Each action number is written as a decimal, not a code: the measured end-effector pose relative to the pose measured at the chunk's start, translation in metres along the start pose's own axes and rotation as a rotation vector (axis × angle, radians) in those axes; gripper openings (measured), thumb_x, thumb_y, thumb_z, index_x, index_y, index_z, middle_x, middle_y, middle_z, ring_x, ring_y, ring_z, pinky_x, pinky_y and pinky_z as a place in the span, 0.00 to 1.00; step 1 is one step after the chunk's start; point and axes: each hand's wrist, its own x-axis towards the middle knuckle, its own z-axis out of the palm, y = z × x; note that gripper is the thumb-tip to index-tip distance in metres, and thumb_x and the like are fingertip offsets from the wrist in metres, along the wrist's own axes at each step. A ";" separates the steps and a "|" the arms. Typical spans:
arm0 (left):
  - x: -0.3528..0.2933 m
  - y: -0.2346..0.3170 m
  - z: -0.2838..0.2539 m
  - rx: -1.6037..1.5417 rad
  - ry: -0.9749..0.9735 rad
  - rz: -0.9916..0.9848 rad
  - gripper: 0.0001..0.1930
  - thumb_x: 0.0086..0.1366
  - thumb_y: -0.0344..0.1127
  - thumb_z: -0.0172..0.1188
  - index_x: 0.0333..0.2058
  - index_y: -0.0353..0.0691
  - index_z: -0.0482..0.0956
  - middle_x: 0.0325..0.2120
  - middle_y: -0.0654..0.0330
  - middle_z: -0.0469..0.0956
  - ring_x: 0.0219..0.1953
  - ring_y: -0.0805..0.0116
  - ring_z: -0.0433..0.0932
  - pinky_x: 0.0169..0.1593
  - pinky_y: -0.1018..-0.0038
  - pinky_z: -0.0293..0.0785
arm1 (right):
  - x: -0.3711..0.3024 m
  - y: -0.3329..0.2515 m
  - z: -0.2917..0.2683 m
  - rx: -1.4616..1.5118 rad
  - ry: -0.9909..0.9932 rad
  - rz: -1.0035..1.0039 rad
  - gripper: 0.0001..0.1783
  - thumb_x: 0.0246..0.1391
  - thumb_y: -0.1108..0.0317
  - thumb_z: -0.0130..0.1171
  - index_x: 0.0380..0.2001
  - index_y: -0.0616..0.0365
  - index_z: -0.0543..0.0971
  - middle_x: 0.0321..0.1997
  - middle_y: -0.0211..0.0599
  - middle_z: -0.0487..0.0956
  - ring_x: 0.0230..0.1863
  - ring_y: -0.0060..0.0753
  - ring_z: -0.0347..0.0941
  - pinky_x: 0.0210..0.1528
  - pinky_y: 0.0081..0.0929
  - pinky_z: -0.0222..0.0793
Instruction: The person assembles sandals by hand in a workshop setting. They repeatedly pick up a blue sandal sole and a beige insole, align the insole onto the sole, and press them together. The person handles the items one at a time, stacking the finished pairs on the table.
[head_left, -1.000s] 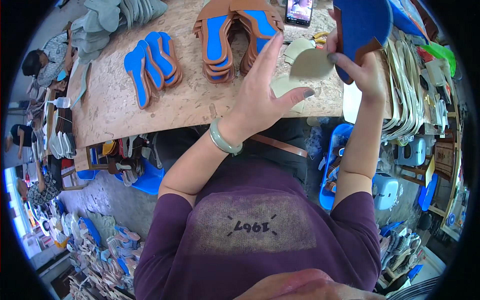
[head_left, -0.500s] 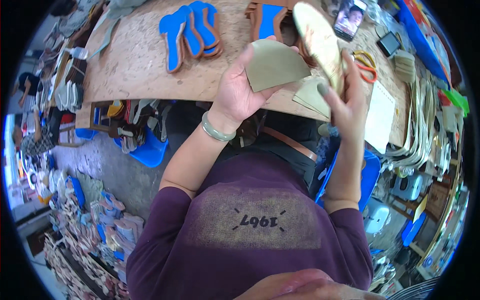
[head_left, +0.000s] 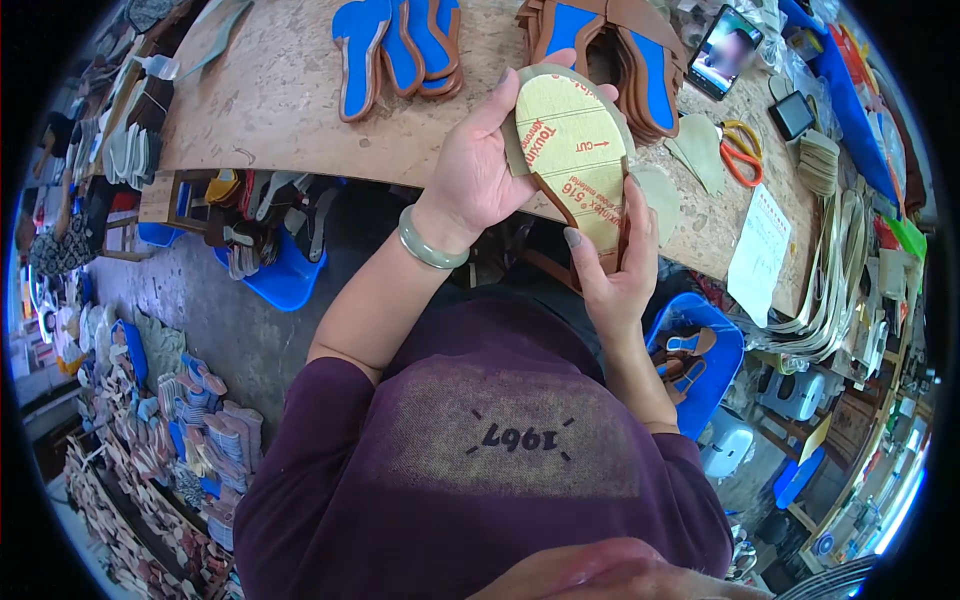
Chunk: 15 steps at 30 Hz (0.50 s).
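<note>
My left hand is closed round the edge of a curved olive-green sheet piece, supporting it from beneath. On top of that piece lies a shoe insole, its pale yellow printed face upward, with brown edging along its narrower part. My right hand grips the brown-edged end of the insole between thumb and fingers. The olive piece shows as a rim round the insole's rounded end; the rest of it is covered. Both hands are just over the table's near edge.
Blue-and-brown insoles lie in a group and a stack. Orange-handled scissors, more olive pieces, a phone and a paper sheet are on the right. Blue bins stand below the table.
The insole was held upright, apart from the olive piece, at the right; now it lies over that piece, printed face up. My right hand has come left and down, close to my left.
</note>
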 end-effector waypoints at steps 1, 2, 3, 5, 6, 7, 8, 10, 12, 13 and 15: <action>0.001 0.000 0.000 0.000 0.002 -0.003 0.30 0.74 0.54 0.30 0.67 0.42 0.52 0.65 0.39 0.53 0.66 0.46 0.57 0.67 0.53 0.56 | 0.000 0.000 0.000 0.006 0.001 0.011 0.38 0.43 0.76 0.67 0.60 0.67 0.65 0.44 0.45 0.71 0.44 0.38 0.71 0.48 0.30 0.69; 0.001 -0.001 0.000 -0.001 0.004 -0.007 0.30 0.74 0.54 0.30 0.66 0.42 0.52 0.65 0.39 0.53 0.66 0.46 0.56 0.67 0.53 0.56 | -0.001 0.000 0.000 0.011 0.002 0.023 0.38 0.43 0.76 0.67 0.60 0.67 0.65 0.44 0.45 0.71 0.44 0.38 0.71 0.48 0.30 0.69; 0.002 -0.001 0.000 0.001 -0.003 -0.008 0.30 0.74 0.54 0.30 0.66 0.42 0.52 0.65 0.39 0.53 0.66 0.46 0.56 0.67 0.53 0.56 | -0.002 0.002 0.000 0.021 0.005 0.033 0.38 0.43 0.76 0.67 0.60 0.67 0.65 0.44 0.45 0.71 0.44 0.38 0.71 0.48 0.30 0.69; 0.003 -0.002 -0.001 0.006 -0.016 -0.011 0.30 0.74 0.54 0.29 0.66 0.42 0.52 0.65 0.38 0.52 0.66 0.45 0.56 0.67 0.52 0.56 | -0.002 0.004 0.001 0.043 0.011 0.053 0.38 0.43 0.76 0.67 0.60 0.67 0.65 0.44 0.45 0.71 0.44 0.39 0.71 0.48 0.30 0.69; 0.003 -0.002 -0.001 0.005 -0.016 -0.013 0.29 0.74 0.54 0.30 0.66 0.42 0.52 0.65 0.38 0.52 0.66 0.45 0.56 0.67 0.52 0.56 | -0.003 0.005 0.001 0.036 0.011 0.048 0.38 0.43 0.76 0.67 0.60 0.67 0.65 0.44 0.45 0.71 0.44 0.39 0.71 0.48 0.31 0.69; 0.004 -0.002 -0.002 0.004 -0.018 -0.013 0.29 0.74 0.53 0.30 0.66 0.42 0.52 0.65 0.38 0.52 0.66 0.45 0.56 0.67 0.52 0.56 | -0.003 0.005 0.001 0.030 0.013 0.041 0.38 0.43 0.76 0.67 0.60 0.67 0.65 0.44 0.45 0.71 0.44 0.39 0.71 0.48 0.31 0.69; 0.004 -0.002 -0.002 0.004 -0.019 -0.013 0.29 0.74 0.53 0.30 0.66 0.42 0.52 0.65 0.38 0.52 0.66 0.45 0.56 0.67 0.52 0.56 | -0.002 0.006 0.001 0.025 0.014 0.034 0.38 0.44 0.76 0.67 0.60 0.67 0.65 0.45 0.45 0.71 0.45 0.39 0.71 0.49 0.31 0.69; 0.005 -0.003 -0.003 -0.001 -0.013 -0.018 0.29 0.74 0.53 0.30 0.66 0.43 0.52 0.65 0.38 0.52 0.67 0.44 0.56 0.67 0.51 0.56 | -0.003 0.006 0.001 0.019 0.016 0.032 0.38 0.44 0.75 0.67 0.60 0.67 0.65 0.45 0.45 0.71 0.45 0.39 0.71 0.49 0.31 0.69; 0.005 -0.004 -0.004 -0.006 -0.009 -0.022 0.29 0.74 0.53 0.30 0.66 0.43 0.52 0.65 0.39 0.52 0.67 0.44 0.55 0.67 0.51 0.55 | -0.003 0.006 0.001 0.019 0.018 0.031 0.38 0.44 0.75 0.67 0.60 0.67 0.65 0.45 0.45 0.71 0.45 0.39 0.71 0.49 0.31 0.69; 0.005 -0.004 -0.003 -0.009 -0.007 -0.023 0.29 0.74 0.53 0.30 0.66 0.43 0.52 0.65 0.39 0.52 0.67 0.44 0.55 0.67 0.50 0.55 | -0.003 0.006 0.001 0.022 0.021 0.031 0.38 0.44 0.75 0.67 0.60 0.67 0.65 0.45 0.45 0.71 0.45 0.39 0.71 0.48 0.31 0.69; 0.005 -0.004 -0.003 -0.014 -0.008 -0.023 0.29 0.74 0.53 0.31 0.66 0.44 0.52 0.65 0.39 0.52 0.67 0.43 0.55 0.67 0.50 0.55 | -0.002 0.005 0.001 0.028 0.023 0.039 0.38 0.44 0.75 0.67 0.60 0.67 0.65 0.45 0.45 0.71 0.44 0.39 0.71 0.48 0.31 0.69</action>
